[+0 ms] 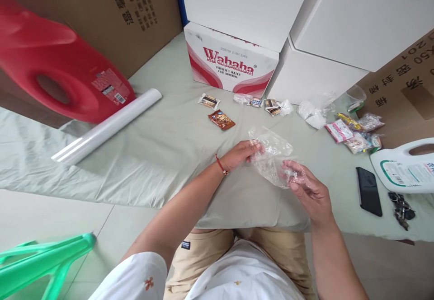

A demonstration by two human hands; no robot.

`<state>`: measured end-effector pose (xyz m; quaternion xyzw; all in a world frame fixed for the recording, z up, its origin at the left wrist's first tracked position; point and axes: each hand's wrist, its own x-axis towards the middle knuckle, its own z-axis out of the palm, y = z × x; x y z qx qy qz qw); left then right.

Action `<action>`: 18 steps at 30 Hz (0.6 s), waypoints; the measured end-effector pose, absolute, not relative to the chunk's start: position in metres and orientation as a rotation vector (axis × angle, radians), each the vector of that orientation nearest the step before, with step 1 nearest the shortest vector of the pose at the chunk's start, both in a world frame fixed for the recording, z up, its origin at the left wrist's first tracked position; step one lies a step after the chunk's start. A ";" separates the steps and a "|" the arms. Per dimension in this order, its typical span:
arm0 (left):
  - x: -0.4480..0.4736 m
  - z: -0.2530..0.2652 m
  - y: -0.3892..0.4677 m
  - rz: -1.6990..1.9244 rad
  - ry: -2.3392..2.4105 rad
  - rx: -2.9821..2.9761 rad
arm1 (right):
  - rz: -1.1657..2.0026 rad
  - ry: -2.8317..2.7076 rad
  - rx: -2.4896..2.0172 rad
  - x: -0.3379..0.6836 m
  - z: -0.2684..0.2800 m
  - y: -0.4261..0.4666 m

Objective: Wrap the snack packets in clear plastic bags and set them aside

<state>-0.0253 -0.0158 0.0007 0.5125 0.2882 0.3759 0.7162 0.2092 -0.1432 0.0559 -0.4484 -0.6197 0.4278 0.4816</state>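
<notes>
Between my two hands a clear plastic bag [271,162] is stretched, thin and crinkled. My left hand [244,152] pinches its left edge, with a red string bracelet on the wrist. On the right side, my right hand [310,189] is closed on the bag, and some of the film covers its fingers. Just beyond my left hand lies a brown cookie packet [221,119]. Behind that is a small wrapped snack [209,101]. More small wrapped snacks [272,107] and crumpled clear plastic [315,110] lie farther back to the right.
A Wahaha water box [232,63] stands at the back, against white boxes [325,74]. At left are a red jug [68,65] and a plastic film roll [108,126]. Snack packets [356,133], a white jug [407,166], a phone [369,191] and keys [402,209] lie right.
</notes>
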 end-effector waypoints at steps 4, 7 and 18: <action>-0.025 0.000 -0.010 1.038 0.772 0.971 | 0.972 -1.430 -1.162 0.212 0.050 -0.141; -0.025 -0.001 -0.008 1.105 0.775 0.877 | 0.944 -1.276 -1.230 0.214 0.048 -0.141; -0.032 -0.002 0.002 1.223 0.643 0.479 | 0.594 -1.513 -1.460 0.239 0.040 -0.145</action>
